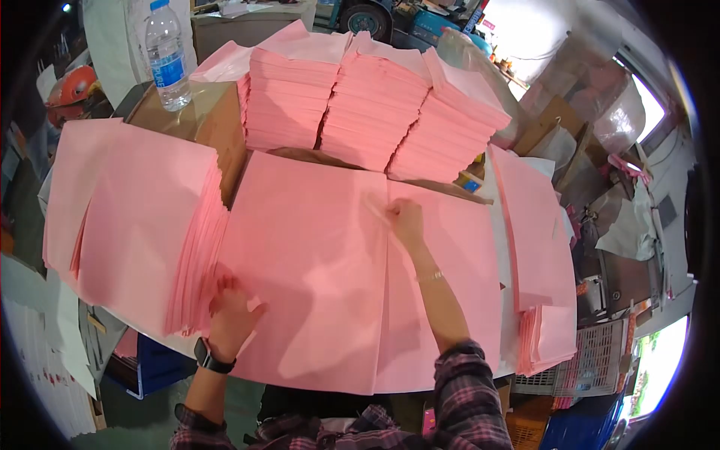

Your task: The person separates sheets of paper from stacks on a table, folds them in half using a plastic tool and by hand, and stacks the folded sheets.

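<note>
Two large pink sheets lie in front of me: a left sheet [307,285] and a right sheet [442,277], meeting along a seam running toward me. My left hand [234,313], wearing a dark wristwatch, rests on the left sheet's left edge with fingers spread. Over the seam near the far edge, my right hand [406,223] is closed, fingertips down on the paper. A pale, blurred streak shows beside those fingertips; I cannot make out what it is. Beside my left hand stands a thick pile of folded pink sheets [142,217].
Tall stacks of pink sheets [375,97] line the table's far side. A water bottle [169,60] stands on a cardboard box [202,112] at the back left. More pink sheets [536,232] lie to the right, with a small folded bundle [551,334] nearer me.
</note>
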